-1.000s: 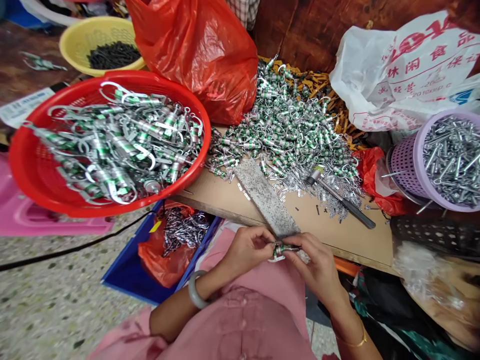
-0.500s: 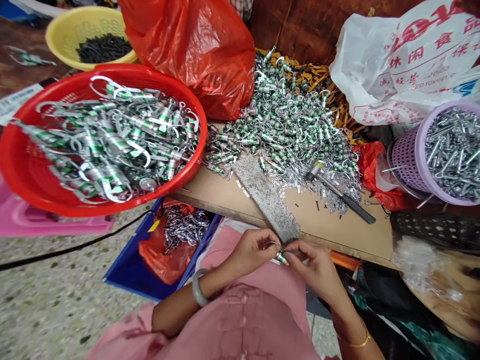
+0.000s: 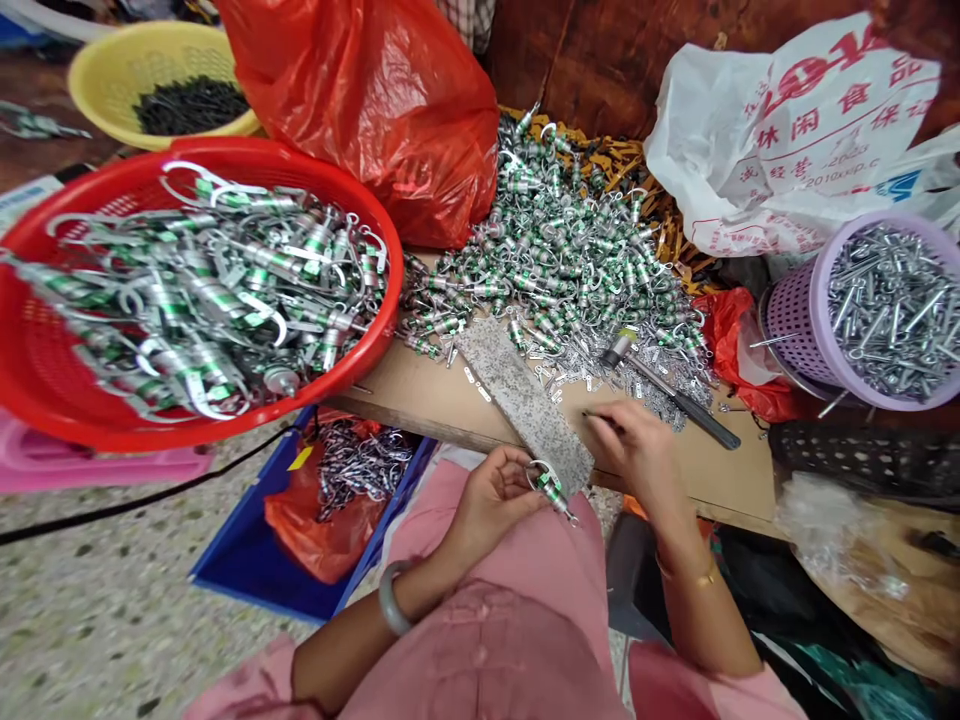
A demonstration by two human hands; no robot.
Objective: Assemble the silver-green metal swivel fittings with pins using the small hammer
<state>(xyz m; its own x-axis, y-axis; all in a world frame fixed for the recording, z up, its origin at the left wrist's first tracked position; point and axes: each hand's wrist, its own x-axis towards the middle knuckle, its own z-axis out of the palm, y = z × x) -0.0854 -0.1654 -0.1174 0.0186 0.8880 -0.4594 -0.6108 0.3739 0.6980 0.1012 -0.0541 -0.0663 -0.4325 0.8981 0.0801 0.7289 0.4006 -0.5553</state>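
My left hand [image 3: 499, 500] pinches a green-and-silver metal fitting [image 3: 551, 486] with a curved white hook, its small end ring pointing down to the right over my lap. My right hand [image 3: 637, 440] is apart from it, over the cardboard-covered bench by the right edge of a speckled flat metal bar [image 3: 525, 400]. Its fingertips are pressed together at a small dark bit that I cannot make out. Beyond the bar lies a heap of similar green-and-silver fittings [image 3: 555, 270]. A hammer [image 3: 675, 390] rests on small flat metal links [image 3: 585, 372].
A red basket [image 3: 394, 310] piled with larger-looking hooked fittings stands left, a yellow basket [image 3: 94, 75] of black pieces behind it. At right is a purple basket [image 3: 799, 310] of metal pins. A blue bin [image 3: 255, 560] sits below the bench. Plastic bags [image 3: 375, 110] stand behind.
My hands have parted. The right hand has left the fitting and moved up and right over the bench; the left keeps the fitting, now more visible. The view has shifted slightly.
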